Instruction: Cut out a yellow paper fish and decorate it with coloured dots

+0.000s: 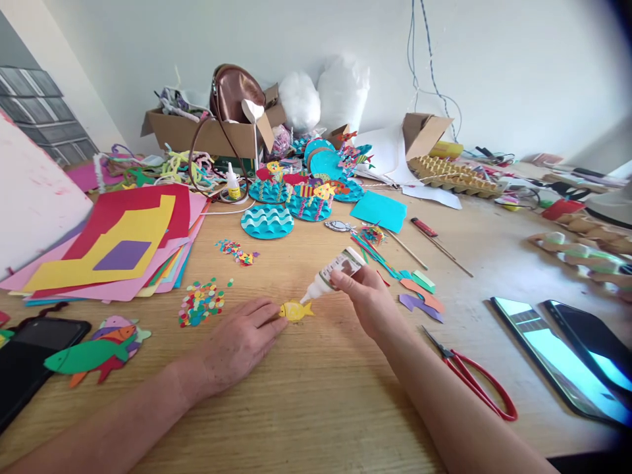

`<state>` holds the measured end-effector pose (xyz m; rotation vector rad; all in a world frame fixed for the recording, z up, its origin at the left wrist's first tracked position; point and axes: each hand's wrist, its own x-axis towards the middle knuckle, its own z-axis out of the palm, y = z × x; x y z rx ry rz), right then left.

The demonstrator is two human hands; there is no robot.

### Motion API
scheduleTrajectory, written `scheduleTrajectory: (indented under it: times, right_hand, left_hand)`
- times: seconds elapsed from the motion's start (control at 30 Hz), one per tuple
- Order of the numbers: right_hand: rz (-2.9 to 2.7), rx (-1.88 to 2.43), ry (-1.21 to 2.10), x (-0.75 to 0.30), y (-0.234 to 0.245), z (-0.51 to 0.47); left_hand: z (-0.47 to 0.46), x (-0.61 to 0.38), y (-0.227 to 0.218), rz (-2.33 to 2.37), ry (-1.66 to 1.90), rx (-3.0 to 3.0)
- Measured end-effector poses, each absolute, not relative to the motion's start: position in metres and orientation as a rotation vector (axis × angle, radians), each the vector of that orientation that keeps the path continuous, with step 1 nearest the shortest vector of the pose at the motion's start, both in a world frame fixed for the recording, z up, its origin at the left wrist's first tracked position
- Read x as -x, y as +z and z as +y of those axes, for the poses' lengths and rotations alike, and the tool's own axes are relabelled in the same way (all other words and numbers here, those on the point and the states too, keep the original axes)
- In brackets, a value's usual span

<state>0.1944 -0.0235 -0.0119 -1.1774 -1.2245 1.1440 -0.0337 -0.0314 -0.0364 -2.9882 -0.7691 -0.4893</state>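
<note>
A small yellow paper fish [297, 311] lies flat on the wooden table in front of me. My left hand [241, 342] rests palm down, its outstretched fingertips touching the fish's head end. In my right hand [368, 296] is a white glue bottle [340, 266], tilted so that its nozzle meets or nearly meets the top of the fish. My fingers wrap round the bottle's body. Left of the fish is a scatter of coloured paper dots [201, 303]. Paper scraps [422, 294] lie to the right of the bottle.
Red-handled scissors [476, 378] and phones [548, 355] lie at right. Stacked coloured sheets [118, 243], cut-out fish [93, 349] and a black phone [37, 355] are at left. Blue wavy discs [267, 222], a second glue bottle [232, 184] and a cardboard box [182, 135] stand behind.
</note>
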Motion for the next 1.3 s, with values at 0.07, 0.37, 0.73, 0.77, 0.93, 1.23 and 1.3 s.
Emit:
scheduleTrajectory:
  times: [0.07,0.37,0.73,0.77,0.93,1.23,1.3]
  right_hand:
    - [-0.955,1.118,1.241,-0.197,-0.017,-0.018]
    - [-0.344,0.724,1.630,-0.199,-0.021,-0.010]
    - [-0.347,0.516,1.837,-0.180,-0.008,-0.025]
    - [-0.332,0.514,1.832,-0.178,-0.008,-0.027]
    - [-0.524,0.744,1.906,-0.184,-0.003,-0.036]
    - [-1.719,1.333,0.623,-0.199,0.014,-0.038]
    - [-1.808,1.348,0.461,-0.198,0.015,-0.031]
  left_hand:
    - [-0.032,0.034,-0.038,-0.751,-0.508,2.961]
    - [-0.031,0.040,-0.030,-0.920,-0.689,2.887]
    - [-0.005,-0.032,0.009,-0.903,-1.180,3.134]
    - [-0.003,-0.038,0.011,-0.898,-1.248,3.184]
    - [0.002,-0.043,0.021,-1.144,-1.466,3.351]
    - [0.011,-0.051,0.017,-1.429,-1.891,3.247]
    - [0.013,-0.054,0.014,-1.455,-1.937,3.241]
